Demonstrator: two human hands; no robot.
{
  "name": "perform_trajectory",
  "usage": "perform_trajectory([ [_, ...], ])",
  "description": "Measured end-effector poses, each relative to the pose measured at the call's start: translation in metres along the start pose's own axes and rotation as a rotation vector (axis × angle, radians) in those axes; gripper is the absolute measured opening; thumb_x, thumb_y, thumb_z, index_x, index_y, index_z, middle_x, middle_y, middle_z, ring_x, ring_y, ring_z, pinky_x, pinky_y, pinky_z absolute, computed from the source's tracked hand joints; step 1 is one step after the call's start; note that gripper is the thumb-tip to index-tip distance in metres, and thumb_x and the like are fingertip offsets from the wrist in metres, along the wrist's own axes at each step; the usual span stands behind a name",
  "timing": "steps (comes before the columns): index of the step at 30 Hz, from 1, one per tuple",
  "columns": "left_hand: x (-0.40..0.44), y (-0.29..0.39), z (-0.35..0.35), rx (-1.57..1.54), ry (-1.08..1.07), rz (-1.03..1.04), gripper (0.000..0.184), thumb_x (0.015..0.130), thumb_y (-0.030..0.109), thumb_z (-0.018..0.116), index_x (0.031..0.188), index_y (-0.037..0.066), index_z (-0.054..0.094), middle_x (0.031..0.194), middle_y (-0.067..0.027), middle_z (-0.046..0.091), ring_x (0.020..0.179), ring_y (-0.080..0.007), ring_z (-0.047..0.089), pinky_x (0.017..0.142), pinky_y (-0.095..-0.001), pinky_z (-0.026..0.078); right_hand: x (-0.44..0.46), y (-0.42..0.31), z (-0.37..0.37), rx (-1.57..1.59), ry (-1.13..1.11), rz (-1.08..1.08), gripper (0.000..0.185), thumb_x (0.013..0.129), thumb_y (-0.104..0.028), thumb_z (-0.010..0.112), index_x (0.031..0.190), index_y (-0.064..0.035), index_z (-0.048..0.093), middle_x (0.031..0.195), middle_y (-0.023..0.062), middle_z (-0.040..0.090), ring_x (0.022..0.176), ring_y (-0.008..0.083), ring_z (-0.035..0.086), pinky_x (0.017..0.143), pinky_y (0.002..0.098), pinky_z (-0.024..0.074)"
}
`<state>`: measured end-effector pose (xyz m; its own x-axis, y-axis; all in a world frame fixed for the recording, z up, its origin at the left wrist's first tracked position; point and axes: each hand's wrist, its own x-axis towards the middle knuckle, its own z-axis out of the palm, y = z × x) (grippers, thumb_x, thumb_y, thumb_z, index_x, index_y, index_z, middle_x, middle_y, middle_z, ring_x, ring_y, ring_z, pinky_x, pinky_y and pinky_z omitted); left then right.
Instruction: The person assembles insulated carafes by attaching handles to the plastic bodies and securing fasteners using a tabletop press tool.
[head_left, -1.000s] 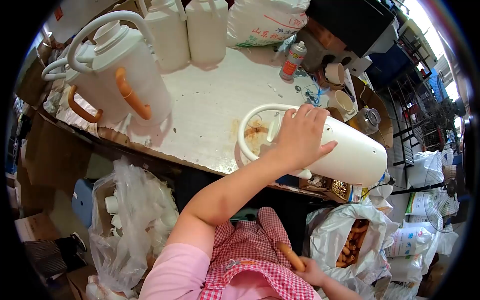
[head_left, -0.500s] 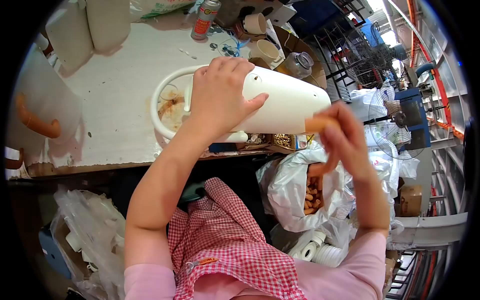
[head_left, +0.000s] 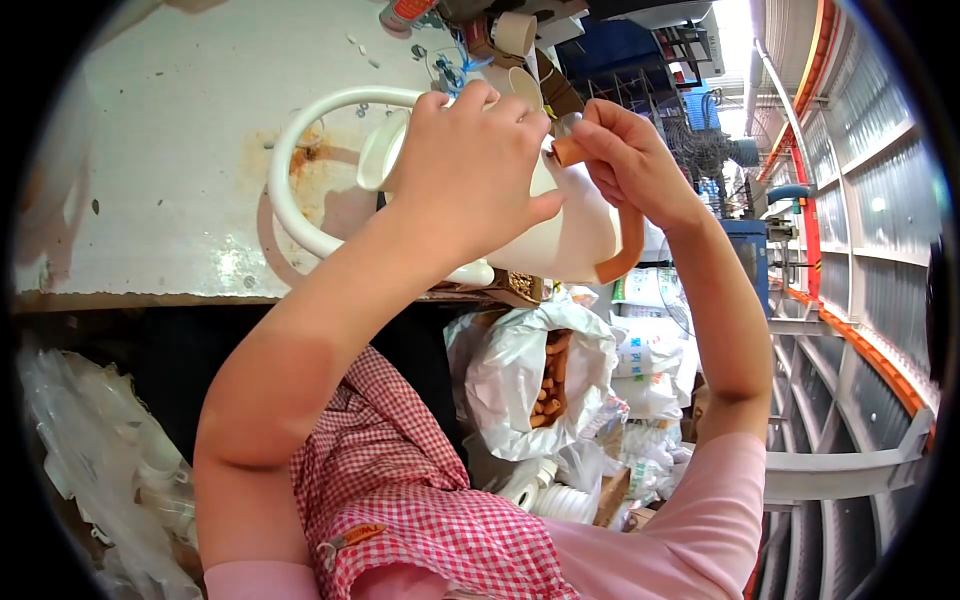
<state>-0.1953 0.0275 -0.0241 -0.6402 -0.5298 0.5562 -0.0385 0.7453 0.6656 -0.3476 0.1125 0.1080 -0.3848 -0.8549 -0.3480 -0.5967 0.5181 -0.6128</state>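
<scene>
A white kettle body point(head_left: 575, 220) lies on its side near the table's front edge, its large white loop handle point(head_left: 283, 180) pointing left. My left hand point(head_left: 470, 165) is wrapped over the top of the body near its neck, thumb on the side. In my right hand point(head_left: 635, 155) is a curved orange-brown handle point(head_left: 632, 240), pinched near its upper end. That end is at the small hole in the body's wall; whether it touches is hard to tell. The lower end curves round beside the body's base.
A white bag point(head_left: 490, 385) of orange-brown handles stands below the table edge. Small metal parts fill a box point(head_left: 520, 288) beside the kettle. Cups point(head_left: 514, 34) and a spray can point(head_left: 405, 12) are at the back. Clear plastic bags point(head_left: 110, 450) lie lower left.
My right hand has come up from my lap with the orange-brown handle and now has its end at the kettle body. The view has swung right.
</scene>
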Motion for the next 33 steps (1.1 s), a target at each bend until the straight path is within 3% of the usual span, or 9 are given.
perform_trajectory([
  [7,0.001,0.001,-0.003,0.092,-0.003,0.014,0.05,0.073,0.039,0.077,0.113,0.01,0.066,0.116,-0.0027,0.066,0.115,-0.0207,0.056,0.096,-0.0416,0.042,0.0,0.002,0.006,0.154,-0.017,0.07,0.026,0.103,-0.029,0.057,0.088,-0.0089,0.054,0.058,-0.0083,0.043,0.045,-0.001,0.034,0.041,0.0187,0.0286],
  [10,0.0,0.0,-0.001,0.082,0.008,0.009,0.05,0.074,0.04,0.076,0.113,0.01,0.066,0.116,-0.0025,0.066,0.115,-0.021,0.056,0.097,-0.0412,0.042,0.002,-0.002,0.004,0.057,-0.01,0.026,0.025,0.103,-0.027,0.058,0.087,-0.008,0.054,0.062,-0.0055,0.054,0.047,-0.001,0.038,0.041,0.0181,0.0306],
  [13,0.002,0.001,-0.003,0.101,-0.016,0.033,0.052,0.075,0.041,0.076,0.115,0.01,0.065,0.118,-0.0033,0.065,0.117,-0.0215,0.056,0.1,-0.0416,0.041,-0.003,-0.012,0.009,-0.264,0.063,-0.046,0.025,0.101,-0.025,0.059,0.086,-0.0059,0.055,0.073,0.0,0.068,0.054,0.0027,0.051,0.047,0.0218,0.0425],
  [15,0.003,0.002,-0.004,0.093,-0.028,0.037,0.052,0.075,0.041,0.076,0.115,0.01,0.065,0.119,-0.0038,0.065,0.118,-0.022,0.055,0.1,-0.042,0.041,-0.002,-0.013,0.012,-0.412,0.111,-0.161,0.028,0.098,-0.027,0.062,0.087,-0.0026,0.055,0.081,0.0076,0.074,0.061,0.0145,0.063,0.059,0.0301,0.0514],
  [16,0.003,0.001,-0.005,0.086,-0.04,0.03,0.052,0.075,0.04,0.076,0.116,0.009,0.065,0.12,-0.0043,0.065,0.119,-0.0226,0.055,0.101,-0.0425,0.04,-0.002,-0.014,0.014,-0.404,0.134,-0.158,0.028,0.098,-0.027,0.062,0.087,-0.0026,0.055,0.081,0.0076,0.074,0.061,0.0145,0.063,0.059,0.0301,0.0514],
  [19,0.003,0.0,-0.004,0.046,-0.018,0.061,0.052,0.075,0.038,0.077,0.117,0.009,0.064,0.123,-0.0046,0.064,0.122,-0.0235,0.054,0.103,-0.0435,0.039,-0.006,-0.021,0.021,-0.621,0.197,-0.215,0.038,0.091,-0.037,0.067,0.087,-0.0009,0.055,0.076,0.0147,0.069,0.07,0.0346,0.065,0.065,0.04,0.0512],
  [26,0.005,0.001,-0.002,-0.01,0.022,0.073,0.052,0.073,0.032,0.079,0.117,0.009,0.065,0.123,-0.0047,0.064,0.124,-0.0254,0.052,0.103,-0.0437,0.038,-0.004,-0.025,0.018,-0.835,0.169,-0.25,0.038,0.093,-0.038,0.064,0.085,-0.0033,0.051,0.068,0.0147,0.063,0.067,0.0396,0.062,0.061,0.0455,0.0483],
  [27,0.005,0.0,-0.001,-0.017,0.019,0.077,0.053,0.073,0.032,0.079,0.118,0.01,0.064,0.124,-0.0044,0.064,0.125,-0.0256,0.052,0.103,-0.0442,0.038,-0.002,-0.017,0.018,-0.784,0.176,-0.342,0.035,0.092,-0.025,0.069,0.086,-0.0041,0.042,0.059,0.0125,0.05,0.056,0.0368,0.047,0.053,0.0402,0.042],
  [33,0.01,-0.003,-0.004,-0.036,-0.037,0.076,0.054,0.072,0.031,0.079,0.12,0.011,0.064,0.127,-0.0036,0.061,0.126,-0.0257,0.05,0.104,-0.0445,0.037,-0.002,-0.024,0.017,-0.767,0.122,-0.276,0.035,0.092,-0.024,0.07,0.087,-0.0044,0.041,0.059,0.0122,0.051,0.056,0.0374,0.049,0.051,0.0386,0.0413],
])
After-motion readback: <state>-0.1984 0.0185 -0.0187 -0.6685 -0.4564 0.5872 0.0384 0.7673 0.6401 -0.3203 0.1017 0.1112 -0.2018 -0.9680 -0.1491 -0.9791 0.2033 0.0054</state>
